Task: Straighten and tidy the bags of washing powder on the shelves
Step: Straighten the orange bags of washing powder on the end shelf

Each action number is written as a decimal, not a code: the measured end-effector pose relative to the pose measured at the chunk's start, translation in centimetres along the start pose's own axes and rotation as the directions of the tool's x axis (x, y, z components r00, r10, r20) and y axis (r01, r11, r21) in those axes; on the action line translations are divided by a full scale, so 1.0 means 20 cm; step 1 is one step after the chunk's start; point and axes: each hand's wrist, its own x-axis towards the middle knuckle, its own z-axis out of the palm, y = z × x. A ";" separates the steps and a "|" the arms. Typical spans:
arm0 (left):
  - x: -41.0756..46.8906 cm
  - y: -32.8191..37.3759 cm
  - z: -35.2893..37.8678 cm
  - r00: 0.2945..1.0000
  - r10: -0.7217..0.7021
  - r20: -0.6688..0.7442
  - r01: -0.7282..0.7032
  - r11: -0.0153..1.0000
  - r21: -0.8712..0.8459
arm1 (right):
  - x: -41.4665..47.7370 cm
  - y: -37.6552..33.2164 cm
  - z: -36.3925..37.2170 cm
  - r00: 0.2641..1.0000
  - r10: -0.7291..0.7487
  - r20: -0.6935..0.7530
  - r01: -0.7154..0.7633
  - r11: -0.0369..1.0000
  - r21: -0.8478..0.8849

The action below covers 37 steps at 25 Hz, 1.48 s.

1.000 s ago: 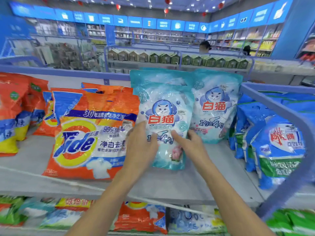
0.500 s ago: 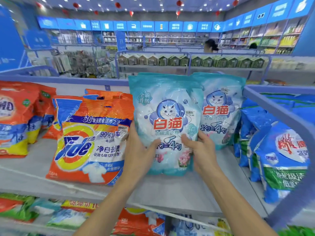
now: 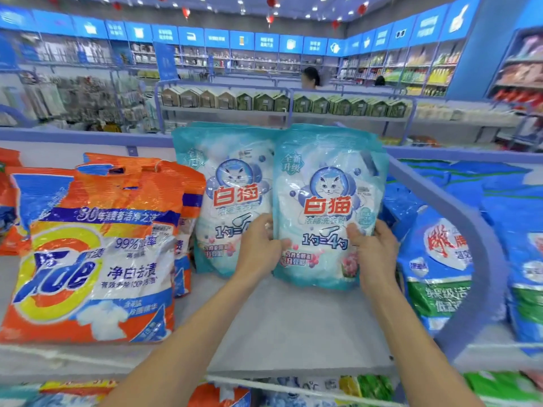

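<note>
Two hands grip one teal cat bag [image 3: 329, 201] by its lower edges. L hand [image 3: 258, 251]: thumb across the front at the bag's 8 o'clock corner, other fingers [image 3: 266, 227] curled round the L edge. R hand [image 3: 377, 254]: thumb pressed on the front at approx 4 o'clock, rest of the fingers wrapped behind, hidden. Bag stands upright, label toward the camera, w/ its base down at the shelf [image 3: 293, 324] surface; can't tell if it rests there or hangs just above.

Directly at its 9 o'clock is a second teal bag [image 3: 232, 195], same print, upright, partly overlapped by the held one & by the L hand. Further out at 9 o'clock, a big orange Tide bag [image 3: 94, 254] leans back, front up, w/ more orange bags [image 3: 191, 183] stacked behind it, right up against the second teal bag's L side.

At 3 o'clock a curved blue rail [image 3: 490, 274] divides the shelf; beyond it, blue-and-green bags [image 3: 435, 274] lean in a row. At 6 o'clock, below the shelf lip, lower-shelf packs [image 3: 220, 396] show, blurred. At 12 o'clock, far off, an aisle unit carries house-shaped boxes [image 3: 264, 101], w/ a person [image 3: 311, 77] behind it.
</note>
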 end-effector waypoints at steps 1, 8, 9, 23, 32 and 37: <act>0.02 -0.01 0.03 0.999 0.003 -0.044 -0.001 1.000 0.031 | 0.03 0.01 0.03 1.000 -0.007 -0.026 0.007 1.000 -0.015; -0.05 0.00 0.13 0.971 0.150 -0.185 -0.034 0.856 0.515 | 0.06 0.05 0.06 0.998 -0.041 -0.048 0.022 0.936 -0.352; -0.06 0.01 0.12 0.967 0.173 -0.186 -0.042 0.832 0.553 | 0.04 0.07 0.05 0.999 -0.029 -0.032 0.013 0.908 -0.419; -0.18 -0.07 0.05 0.983 0.185 0.010 -0.156 0.797 0.583 | -0.25 0.09 -0.07 0.935 0.148 0.323 0.199 0.534 -0.822; -0.64 -0.16 -0.33 0.972 0.207 0.109 -0.222 0.667 0.711 | -0.70 0.04 -0.16 0.798 -0.027 0.601 0.552 0.431 -0.714; -0.96 -0.24 -0.63 0.962 0.257 0.094 -0.237 0.608 0.757 | -1.14 0.03 -0.12 0.759 -0.045 0.649 0.621 0.345 -0.703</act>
